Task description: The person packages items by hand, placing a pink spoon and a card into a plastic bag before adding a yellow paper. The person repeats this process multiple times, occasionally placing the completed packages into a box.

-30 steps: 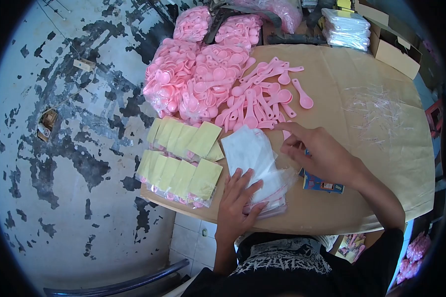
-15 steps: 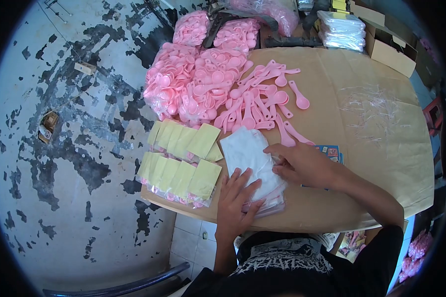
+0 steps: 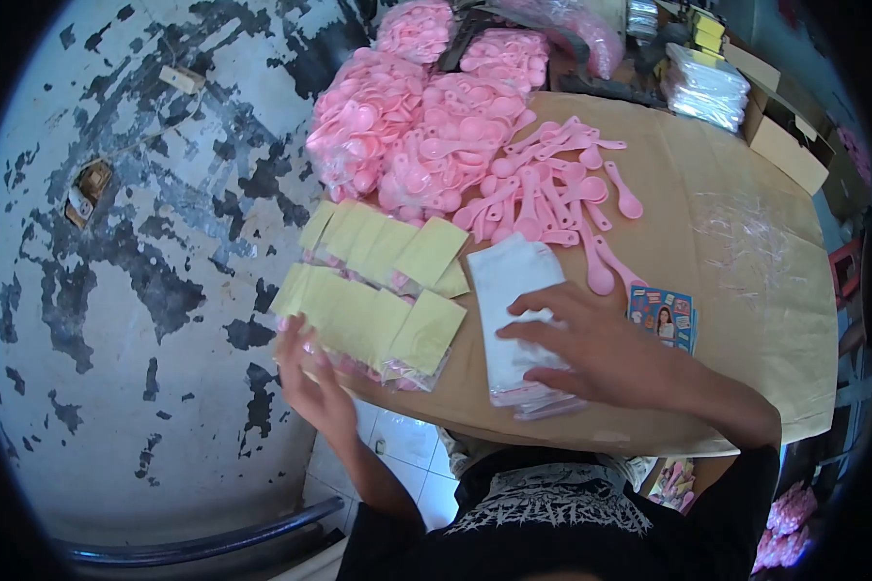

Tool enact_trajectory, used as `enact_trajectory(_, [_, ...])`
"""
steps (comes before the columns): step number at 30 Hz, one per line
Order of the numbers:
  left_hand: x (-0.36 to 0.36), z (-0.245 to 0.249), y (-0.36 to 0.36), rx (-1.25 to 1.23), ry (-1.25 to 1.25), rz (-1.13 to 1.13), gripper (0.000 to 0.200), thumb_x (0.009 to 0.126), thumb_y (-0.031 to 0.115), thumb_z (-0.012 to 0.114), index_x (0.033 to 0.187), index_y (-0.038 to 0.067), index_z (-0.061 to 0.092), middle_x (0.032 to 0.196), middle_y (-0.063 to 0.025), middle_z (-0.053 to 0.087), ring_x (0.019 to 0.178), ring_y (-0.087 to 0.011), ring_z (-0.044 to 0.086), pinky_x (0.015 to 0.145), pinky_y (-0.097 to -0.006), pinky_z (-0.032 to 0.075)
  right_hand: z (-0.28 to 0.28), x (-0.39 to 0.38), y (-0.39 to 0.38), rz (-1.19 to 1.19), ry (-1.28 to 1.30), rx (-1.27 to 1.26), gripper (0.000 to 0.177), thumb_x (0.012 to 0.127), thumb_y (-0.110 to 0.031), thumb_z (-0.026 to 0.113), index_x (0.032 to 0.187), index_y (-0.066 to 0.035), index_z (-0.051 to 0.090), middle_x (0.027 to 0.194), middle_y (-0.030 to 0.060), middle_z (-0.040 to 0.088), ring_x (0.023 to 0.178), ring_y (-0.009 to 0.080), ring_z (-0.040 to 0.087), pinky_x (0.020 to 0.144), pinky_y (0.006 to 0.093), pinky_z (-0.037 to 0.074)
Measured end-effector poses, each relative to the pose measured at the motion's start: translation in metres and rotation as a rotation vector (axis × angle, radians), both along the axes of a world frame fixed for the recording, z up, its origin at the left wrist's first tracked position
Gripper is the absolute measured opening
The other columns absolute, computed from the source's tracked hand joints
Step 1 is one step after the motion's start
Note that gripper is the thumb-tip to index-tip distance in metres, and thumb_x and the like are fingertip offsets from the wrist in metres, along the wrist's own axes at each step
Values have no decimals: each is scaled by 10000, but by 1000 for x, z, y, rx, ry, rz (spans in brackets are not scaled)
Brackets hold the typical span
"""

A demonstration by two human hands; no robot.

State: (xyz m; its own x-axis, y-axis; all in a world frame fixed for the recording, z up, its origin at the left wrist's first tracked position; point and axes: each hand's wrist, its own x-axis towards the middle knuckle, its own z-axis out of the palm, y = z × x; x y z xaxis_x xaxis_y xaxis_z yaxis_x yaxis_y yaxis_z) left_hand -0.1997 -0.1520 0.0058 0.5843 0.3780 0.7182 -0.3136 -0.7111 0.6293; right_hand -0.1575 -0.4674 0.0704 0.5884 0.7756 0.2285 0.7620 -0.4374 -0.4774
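Note:
My right hand (image 3: 591, 351) lies flat with spread fingers on a stack of clear plastic bags (image 3: 518, 300) topped with white, near the table's front edge. My left hand (image 3: 310, 382) is blurred at the table's front left edge, next to the rows of packets with yellow cards (image 3: 373, 290); it seems to hold nothing. Loose pink plastic spoons (image 3: 552, 198) lie just behind the bag stack. A small printed card (image 3: 661, 318) lies to the right of my right hand.
Big clear bags of pink spoons (image 3: 397, 145) are heaped at the table's back left. Stacks of clear bags (image 3: 707, 82) and cardboard boxes (image 3: 785, 145) stand at the back right. The brown paper table cover (image 3: 746, 252) shows at right. A chair back (image 3: 194, 542) is below left.
My left hand has left the bag stack and swung left to the front edge by the yellow-card packets. My right hand moved onto the stack. The view shifted a little.

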Motion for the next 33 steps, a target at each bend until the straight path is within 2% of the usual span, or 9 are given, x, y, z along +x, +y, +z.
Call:
enact_trajectory(4, [40, 0, 91, 54, 149, 224, 392, 971, 278, 536, 1183, -48, 583, 1257, -202, 572, 1184, -336, 534, 1015, -412, 384, -19, 10, 43, 154, -115, -20, 589, 751, -135, 673, 1311, -105, 495, 1339, 184, 447, 1246, 343, 452, 1042, 426, 394])
enact_trajectory(7, [77, -10, 147, -122, 426, 296, 555, 980, 445, 488, 1211, -52, 577, 1257, -199, 576, 1137, -295, 542, 1011, -365, 374, -28, 24, 77, 185, -296, -103, 542, 825, -64, 594, 1342, -170, 475, 1401, 153, 406, 1287, 320, 422, 1056, 416, 387])
enact_trajectory(10, [104, -13, 184, -236, 796, -122, 649, 968, 532, 454, 1216, -54, 581, 1179, -191, 622, 1059, -244, 570, 972, -332, 396, -41, 41, 105, 220, -441, -164, 530, 860, -71, 536, 1369, -196, 454, 1421, 153, 393, 1301, 327, 417, 1066, 450, 374])
enact_trajectory(13, [99, 0, 154, -340, 830, -174, 665, 951, 545, 483, 1197, -64, 589, 1067, -171, 662, 962, -201, 595, 911, -312, 430, -49, 55, 126, 227, -479, -185, 542, 875, -94, 522, 1393, -227, 435, 1444, 153, 376, 1326, 328, 401, 1075, 474, 359])
enact_trajectory(18, [90, -9, 137, -184, 790, -156, 645, 932, 508, 553, 1153, -97, 573, 952, -177, 663, 855, -207, 623, 819, -316, 472, -53, 65, 156, 309, -505, -157, 519, 906, -162, 486, 1412, -250, 416, 1482, 161, 337, 1363, 347, 367, 1099, 475, 335])
enact_trajectory(21, [79, -9, 130, -137, 669, -229, 626, 937, 483, 556, 1171, -97, 562, 1041, -200, 648, 924, -207, 616, 840, -318, 468, -56, 70, 171, 362, -531, -151, 488, 920, -218, 466, 1405, -249, 426, 1481, 179, 342, 1361, 365, 373, 1107, 475, 325])
enact_trajectory(24, [64, 26, 112, -190, 832, -443, 609, 945, 446, 558, 1237, -87, 522, 1183, -204, 603, 1024, -202, 586, 908, -312, 439, -63, 76, 184, 409, -559, -132, 490, 907, -299, 504, 1390, -243, 443, 1461, 191, 366, 1348, 377, 385, 1107, 481, 322])
enact_trajectory(27, [60, 11, 117, -436, 753, -467, 625, 942, 415, 570, 1309, -78, 459, 1293, -179, 545, 1111, -196, 541, 965, -311, 406, -64, 77, 190, 429, -553, -77, 524, 883, -387, 544, 1377, -234, 457, 1448, 199, 381, 1340, 390, 388, 1109, 490, 312])
enact_trajectory(33, [43, 24, 114, -345, 814, -706, 695, 863, 333, 668, 1370, -62, 403, 1297, -151, 537, 1179, -201, 506, 1001, -313, 386, -64, 71, 206, 439, -589, 49, 559, 850, -379, 586, 1380, -272, 443, 1435, 163, 408, 1334, 380, 384, 1090, 534, 313])
